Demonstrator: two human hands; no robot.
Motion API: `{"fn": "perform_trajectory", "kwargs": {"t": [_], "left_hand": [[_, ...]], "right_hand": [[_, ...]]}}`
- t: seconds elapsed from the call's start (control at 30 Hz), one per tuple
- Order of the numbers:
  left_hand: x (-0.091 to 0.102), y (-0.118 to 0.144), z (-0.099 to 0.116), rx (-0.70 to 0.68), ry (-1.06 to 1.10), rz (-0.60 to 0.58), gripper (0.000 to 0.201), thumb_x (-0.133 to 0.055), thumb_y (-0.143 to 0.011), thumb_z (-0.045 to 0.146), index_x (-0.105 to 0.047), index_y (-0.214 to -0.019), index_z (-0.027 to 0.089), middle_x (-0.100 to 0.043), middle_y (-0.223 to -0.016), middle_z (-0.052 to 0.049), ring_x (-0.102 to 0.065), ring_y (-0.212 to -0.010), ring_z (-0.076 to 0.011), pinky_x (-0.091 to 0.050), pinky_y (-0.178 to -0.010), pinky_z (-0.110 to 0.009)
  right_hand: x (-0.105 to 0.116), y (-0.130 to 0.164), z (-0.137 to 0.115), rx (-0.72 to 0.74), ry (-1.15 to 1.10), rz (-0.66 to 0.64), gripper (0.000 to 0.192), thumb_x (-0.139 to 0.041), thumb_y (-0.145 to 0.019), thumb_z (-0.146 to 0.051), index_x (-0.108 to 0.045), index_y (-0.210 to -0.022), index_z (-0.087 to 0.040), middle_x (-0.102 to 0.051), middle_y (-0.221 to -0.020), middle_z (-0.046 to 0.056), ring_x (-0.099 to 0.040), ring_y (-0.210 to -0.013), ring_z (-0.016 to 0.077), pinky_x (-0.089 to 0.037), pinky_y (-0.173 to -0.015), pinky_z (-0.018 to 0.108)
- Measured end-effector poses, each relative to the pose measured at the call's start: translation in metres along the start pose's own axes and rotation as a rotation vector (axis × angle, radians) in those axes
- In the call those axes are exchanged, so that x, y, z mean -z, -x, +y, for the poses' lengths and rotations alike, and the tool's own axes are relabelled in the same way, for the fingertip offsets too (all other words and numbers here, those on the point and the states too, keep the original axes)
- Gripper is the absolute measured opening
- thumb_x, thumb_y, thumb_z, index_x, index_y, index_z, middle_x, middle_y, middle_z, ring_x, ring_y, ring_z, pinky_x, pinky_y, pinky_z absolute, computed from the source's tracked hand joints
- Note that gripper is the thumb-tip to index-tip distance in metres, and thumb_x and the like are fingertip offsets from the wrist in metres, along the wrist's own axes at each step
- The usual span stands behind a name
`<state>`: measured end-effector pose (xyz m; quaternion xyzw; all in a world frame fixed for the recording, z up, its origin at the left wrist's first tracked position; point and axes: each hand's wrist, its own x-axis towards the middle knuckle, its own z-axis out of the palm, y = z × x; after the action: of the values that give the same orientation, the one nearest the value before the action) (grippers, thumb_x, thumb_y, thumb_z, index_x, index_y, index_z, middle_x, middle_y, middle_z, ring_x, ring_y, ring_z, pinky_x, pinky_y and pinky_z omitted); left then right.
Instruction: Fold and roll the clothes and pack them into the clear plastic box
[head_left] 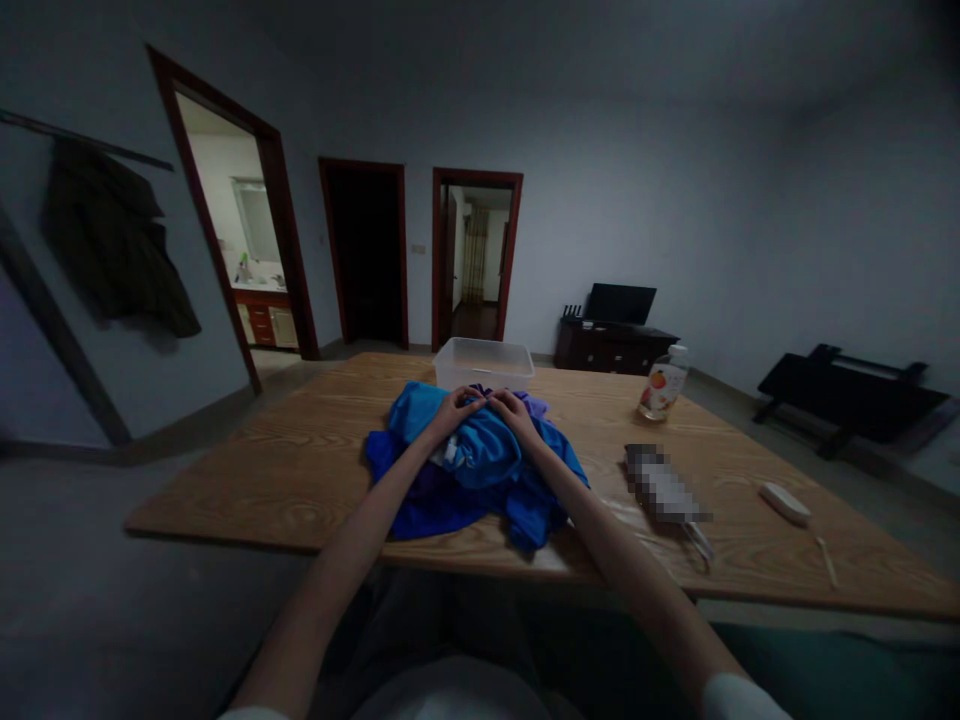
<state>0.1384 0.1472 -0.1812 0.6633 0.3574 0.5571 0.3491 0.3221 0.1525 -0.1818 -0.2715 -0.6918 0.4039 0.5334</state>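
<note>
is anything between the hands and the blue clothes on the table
Nothing visible: the left hand and right hand already rest on top of the blue clothes, fingers curled into the fabric.

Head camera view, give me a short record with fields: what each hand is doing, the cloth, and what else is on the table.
left hand: gripping the blue cloth
right hand: gripping the same cloth, beside the left
blue cloth: crumpled heap on the wooden table
clear plastic tub: just behind the heap
bottle: upright, to the right
white object: near the right edge
</note>
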Motion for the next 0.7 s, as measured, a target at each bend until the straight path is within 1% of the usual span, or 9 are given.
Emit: {"fn": "perform_trajectory", "kwargs": {"t": [0.1, 0.27, 0.4, 0.53, 0.7], "left_hand": [[0.000, 0.001, 0.000, -0.009, -0.028, -0.020, 0.046, -0.073, -0.074, 0.058, -0.067, -0.096, 0.018, -0.069, -0.100, -0.006, -0.063, -0.096, -0.0202, -0.049, -0.086, -0.028], [0.002, -0.001, -0.008, -0.061, -0.094, -0.038, 0.042, -0.070, -0.079, 0.053, -0.068, -0.101, 0.018, -0.070, -0.104, -0.006, -0.063, -0.101, -0.0209, -0.050, -0.092, -0.030], [0.001, -0.003, -0.014, -0.087, -0.099, -0.041, 0.041, -0.071, -0.081, 0.051, -0.068, -0.103, 0.017, -0.069, -0.103, -0.006, -0.064, -0.100, -0.0208, -0.050, -0.090, -0.030], [0.001, -0.003, -0.014, -0.065, -0.107, -0.028, 0.043, -0.073, -0.080, 0.053, -0.069, -0.103, 0.017, -0.070, -0.104, -0.007, -0.065, -0.099, -0.0211, -0.051, -0.088, -0.029], [0.001, -0.003, -0.012, -0.052, -0.125, -0.036, 0.046, -0.072, -0.079, 0.057, -0.070, -0.103, 0.018, -0.071, -0.104, -0.007, -0.065, -0.100, -0.0215, -0.051, -0.089, -0.029]], "right_hand": [[0.001, 0.001, 0.000, 0.012, -0.001, -0.017, 0.036, -0.070, -0.081, -0.055, -0.067, -0.090, -0.020, -0.066, -0.090, 0.002, -0.059, -0.090, 0.0201, -0.048, -0.087, 0.032], [0.001, -0.001, 0.004, -0.012, -0.025, 0.009, 0.037, -0.076, -0.076, -0.051, -0.067, -0.091, -0.019, -0.065, -0.088, 0.002, -0.059, -0.087, 0.0191, -0.047, -0.083, 0.031], [0.001, -0.002, 0.007, -0.005, -0.030, 0.022, 0.037, -0.076, -0.075, -0.051, -0.067, -0.090, -0.019, -0.065, -0.088, 0.002, -0.058, -0.086, 0.0187, -0.047, -0.082, 0.030], [0.001, -0.002, 0.009, -0.009, -0.041, 0.046, 0.039, -0.079, -0.072, -0.051, -0.067, -0.091, -0.019, -0.065, -0.087, 0.002, -0.058, -0.086, 0.0191, -0.047, -0.081, 0.030], [0.003, -0.001, 0.007, -0.006, -0.035, 0.018, 0.038, -0.078, -0.073, -0.051, -0.067, -0.090, -0.019, -0.065, -0.088, 0.002, -0.058, -0.086, 0.0195, -0.047, -0.082, 0.031]]}}
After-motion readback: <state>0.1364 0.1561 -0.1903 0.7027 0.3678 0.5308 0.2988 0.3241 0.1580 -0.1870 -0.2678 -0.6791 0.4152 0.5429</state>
